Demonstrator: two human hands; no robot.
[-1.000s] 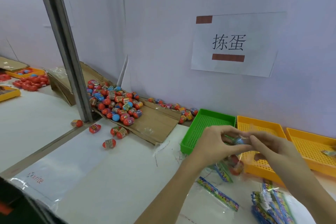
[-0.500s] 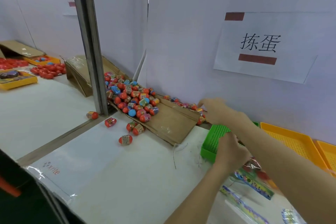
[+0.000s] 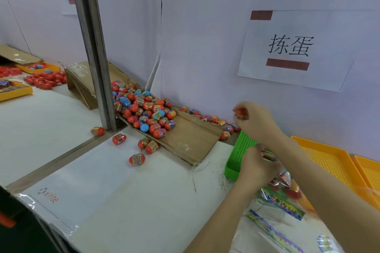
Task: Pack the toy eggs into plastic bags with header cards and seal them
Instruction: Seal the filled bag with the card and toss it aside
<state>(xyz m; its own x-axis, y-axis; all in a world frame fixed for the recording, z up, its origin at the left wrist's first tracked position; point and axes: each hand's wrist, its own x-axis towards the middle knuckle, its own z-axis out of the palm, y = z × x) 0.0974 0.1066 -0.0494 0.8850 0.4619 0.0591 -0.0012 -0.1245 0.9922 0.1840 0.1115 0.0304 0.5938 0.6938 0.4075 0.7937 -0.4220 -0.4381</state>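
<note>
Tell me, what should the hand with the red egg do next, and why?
Probably bring the red egg in the right hand down to the plastic bag that the left hand holds by the green tray. The bag seems to hold eggs already.

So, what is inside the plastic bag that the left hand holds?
Inside the plastic bag at least two red toy eggs show through the film, with a colourful header card below. The left hand and the right forearm cover the rest, so no full count is possible.

A white paper wall sign (image 3: 292, 51) with black characters, right of centre; a grey metal post (image 3: 90, 47) upper left; white bench (image 3: 127, 201) below.
</note>
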